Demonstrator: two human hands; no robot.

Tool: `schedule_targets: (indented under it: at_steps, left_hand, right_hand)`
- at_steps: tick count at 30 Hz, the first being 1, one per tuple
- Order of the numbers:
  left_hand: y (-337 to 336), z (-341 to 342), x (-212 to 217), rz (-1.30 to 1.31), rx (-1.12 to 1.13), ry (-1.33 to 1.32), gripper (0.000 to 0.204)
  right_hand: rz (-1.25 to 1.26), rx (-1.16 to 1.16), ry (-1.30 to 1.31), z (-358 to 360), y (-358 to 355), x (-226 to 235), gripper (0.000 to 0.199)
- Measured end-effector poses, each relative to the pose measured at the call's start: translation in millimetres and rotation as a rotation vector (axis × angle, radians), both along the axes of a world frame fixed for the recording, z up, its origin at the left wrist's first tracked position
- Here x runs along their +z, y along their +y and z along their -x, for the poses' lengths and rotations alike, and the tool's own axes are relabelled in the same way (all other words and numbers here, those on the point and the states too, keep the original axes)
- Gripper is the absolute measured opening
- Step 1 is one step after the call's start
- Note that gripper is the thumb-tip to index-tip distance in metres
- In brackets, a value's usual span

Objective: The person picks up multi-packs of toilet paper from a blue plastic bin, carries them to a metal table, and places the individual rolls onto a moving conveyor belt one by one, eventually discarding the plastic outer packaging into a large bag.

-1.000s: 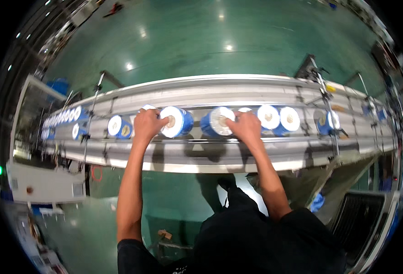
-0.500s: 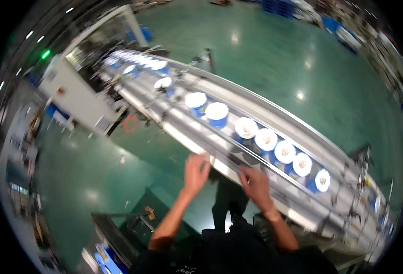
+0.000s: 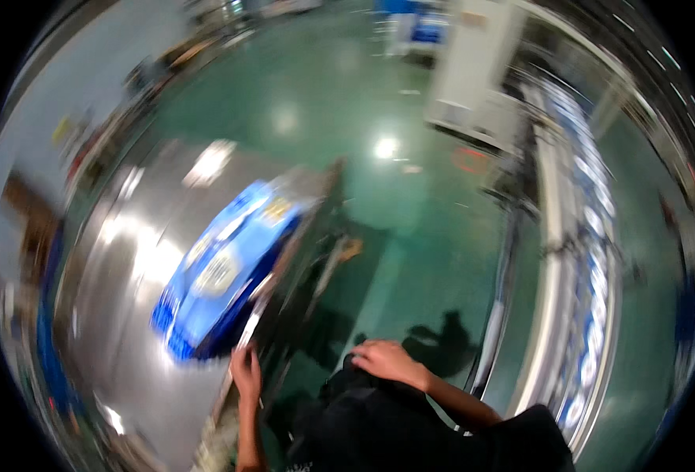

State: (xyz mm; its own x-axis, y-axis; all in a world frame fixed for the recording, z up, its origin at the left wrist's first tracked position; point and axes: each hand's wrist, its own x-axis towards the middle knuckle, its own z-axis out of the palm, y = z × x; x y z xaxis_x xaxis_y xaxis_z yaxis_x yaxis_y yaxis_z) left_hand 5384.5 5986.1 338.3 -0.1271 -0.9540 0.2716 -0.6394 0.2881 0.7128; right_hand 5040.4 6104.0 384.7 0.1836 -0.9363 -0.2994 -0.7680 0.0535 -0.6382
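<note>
My left hand is at the near right edge of a shiny metal table, just beside a blue plastic package. Its fingers are blurred, so I cannot make out a grip. The package lies slantwise on the table, with pale printed patches and clear film at its far end. In front of my dark clothing is my right hand, palm down, fingers loosely stretched to the left with nothing visible in them.
A conveyor runs along the right, carrying a blurred row of white-topped blue rolls. At its far end stands a pale machine cabinet. Green floor lies between table and conveyor.
My view has swung left, from the conveyor to the metal table with the blue package. Both hands have left the conveyor's near edge; the left is now by the table edge.
</note>
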Motion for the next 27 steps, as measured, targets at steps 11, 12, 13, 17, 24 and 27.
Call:
schedule_targets:
  at_steps: [11,12,13,17,24,27]
  left_hand:
    - [-70.4,-122.0,-43.0,-0.234,1.079,0.509,0.078]
    - [-100.2,-110.9,-19.9,-0.449,1.005,0.745,0.083]
    - [-112.8,-115.0,-10.5,-0.658,0.763,0.885,0.087]
    - [-116.7,-112.3,-37.3,-0.402,0.758,0.731,0.074]
    - [-98.0,-87.3,-40.1,-0.396,0.806,0.912,0.055]
    - [-77.7,-90.7,-54.6,-0.366,0.85,0.774,0.045]
  right_hand:
    - [0.288,0.465,-0.222,-18.3,-182.4,-8.6,0.024]
    - [0.341,0.476,-0.24,-24.4,-208.4,-11.8,0.024]
    - [0.444,0.502,-0.269,-37.0,-233.8,0.6,0.025]
    - [0.697,0.536,-0.197,-87.9,-325.0,22.7,0.035]
    - [0.311,0.805,-0.23,-128.5,-397.6,-18.6,0.026]
    - [-0.082,1.069,-0.185,-126.6,-384.1,-8.1,0.034]
